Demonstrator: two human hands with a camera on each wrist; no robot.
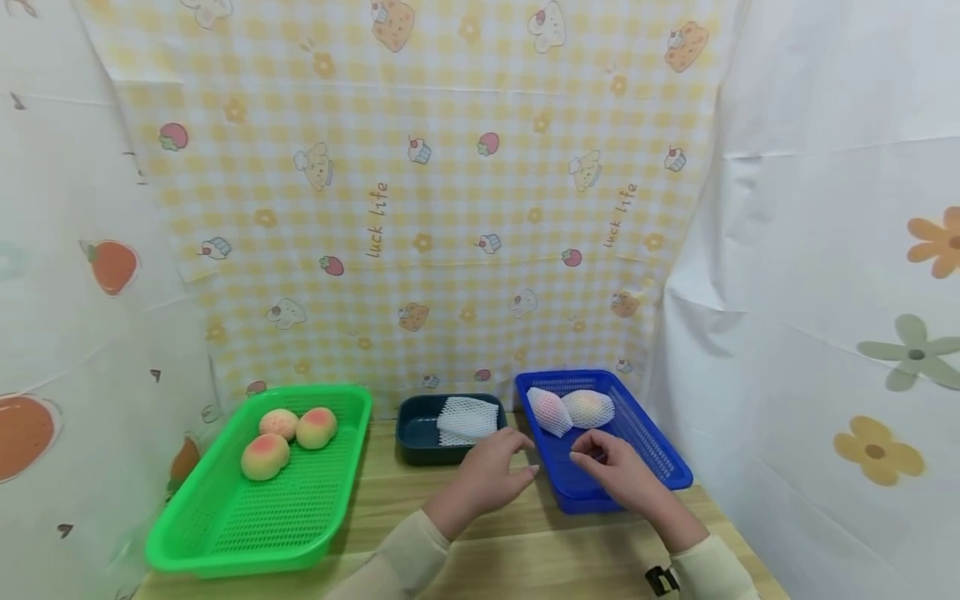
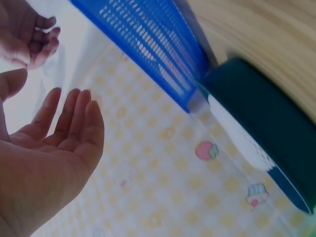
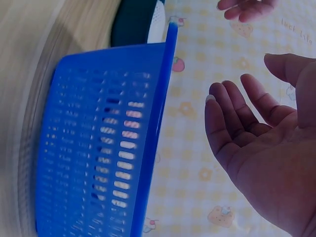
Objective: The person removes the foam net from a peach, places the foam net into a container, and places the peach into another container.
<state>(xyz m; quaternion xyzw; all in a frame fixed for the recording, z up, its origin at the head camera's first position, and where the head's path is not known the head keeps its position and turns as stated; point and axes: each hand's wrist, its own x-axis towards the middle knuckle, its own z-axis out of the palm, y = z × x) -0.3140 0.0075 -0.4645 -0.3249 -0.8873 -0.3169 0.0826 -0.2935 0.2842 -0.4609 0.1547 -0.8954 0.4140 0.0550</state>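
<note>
My left hand point(image 1: 491, 473) hovers in front of the dark green box, its fingers loosely bent with nothing between them. Above the near part of the blue basket point(image 1: 656, 437) is my right hand point(image 1: 618, 473), also holding nothing, fingers softly curved. Two peaches in white foam nets lie at the basket's far end, a left one point(image 1: 550, 412) and a right one point(image 1: 589, 409). The dark green box point(image 1: 417, 454) contains white foam nets point(image 1: 468, 419) lying flat. Both wrist views show bare palms with the fingers apart from the thumb.
On the left, a bright green basket point(image 1: 277, 517) holds three bare peaches, among them a front one point(image 1: 265, 457). All containers stand on a wooden table point(image 1: 525, 546). A yellow checked cloth point(image 1: 450, 208) hangs behind, and white patterned sheets close off both sides.
</note>
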